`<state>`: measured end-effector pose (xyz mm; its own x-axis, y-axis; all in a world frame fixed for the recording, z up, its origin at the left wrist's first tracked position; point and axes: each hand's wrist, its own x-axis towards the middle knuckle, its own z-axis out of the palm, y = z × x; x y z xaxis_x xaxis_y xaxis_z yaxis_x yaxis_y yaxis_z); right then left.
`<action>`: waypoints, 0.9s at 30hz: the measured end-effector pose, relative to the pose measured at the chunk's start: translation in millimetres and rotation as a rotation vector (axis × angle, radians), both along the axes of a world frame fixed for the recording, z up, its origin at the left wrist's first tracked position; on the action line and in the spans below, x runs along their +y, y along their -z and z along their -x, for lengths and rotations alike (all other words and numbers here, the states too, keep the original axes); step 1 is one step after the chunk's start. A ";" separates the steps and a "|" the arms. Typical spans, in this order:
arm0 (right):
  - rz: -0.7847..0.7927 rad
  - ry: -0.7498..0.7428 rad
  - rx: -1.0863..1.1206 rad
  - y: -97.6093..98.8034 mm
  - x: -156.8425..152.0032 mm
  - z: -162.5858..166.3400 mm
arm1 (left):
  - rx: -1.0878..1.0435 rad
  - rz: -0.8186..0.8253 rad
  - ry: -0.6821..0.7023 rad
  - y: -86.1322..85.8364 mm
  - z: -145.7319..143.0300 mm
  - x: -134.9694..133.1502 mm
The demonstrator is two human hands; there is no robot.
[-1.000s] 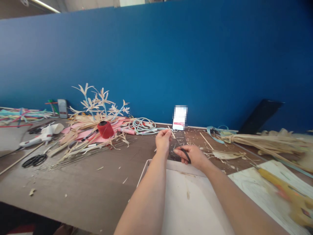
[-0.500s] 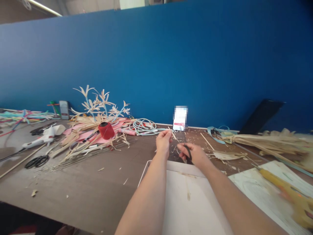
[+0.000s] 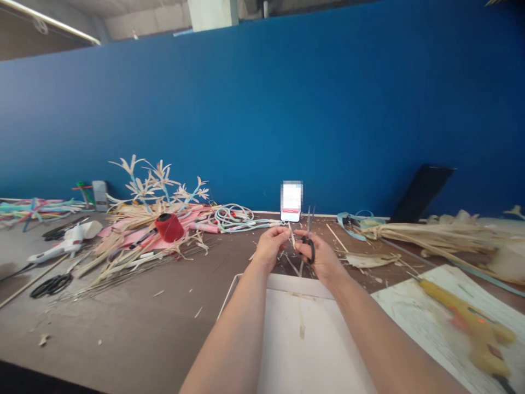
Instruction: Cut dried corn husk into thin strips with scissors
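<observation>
Scissors with a black handle (image 3: 311, 251) are in my right hand (image 3: 324, 260), their blades pointing up and slightly parted. My left hand (image 3: 268, 249) pinches a thin pale strip (image 3: 292, 234) between thumb and fingers. The strip stands roughly upright in the gap between my hands, and the fingertips of my right hand are close to its lower part; whether they touch it I cannot tell. Both hands are just beyond the far edge of a white box or tray (image 3: 311, 350), above table littered with small pale scraps. My forearms pass over the tray.
A lit phone (image 3: 291, 210) leans against the blue partition (image 3: 254, 109). Leftward lie a red thread spool (image 3: 169, 227), pale strip flowers (image 3: 141, 189), a white glue gun (image 3: 74, 241) and black-handled scissors (image 3: 51, 285). To the right are a yellow glue gun (image 3: 463, 312) on paper and dried husks (image 3: 443, 235).
My hands have come closer together. The scissors have turned so their blades now point up beside the strip. The whole view has shifted slightly.
</observation>
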<state>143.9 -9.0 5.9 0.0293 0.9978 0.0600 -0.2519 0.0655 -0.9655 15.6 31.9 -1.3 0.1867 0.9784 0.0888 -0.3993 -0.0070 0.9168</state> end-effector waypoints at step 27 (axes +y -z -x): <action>0.076 -0.124 0.254 0.4 1.4 -10.7 | 0.069 0.026 0.240 -6.7 -2.7 -10.9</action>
<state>154.6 -7.6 5.5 -0.0888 0.9960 -0.0090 -0.4876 -0.0513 -0.8716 18.4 20.9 5.5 0.4190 0.9069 0.0432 -0.3235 0.1047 0.9404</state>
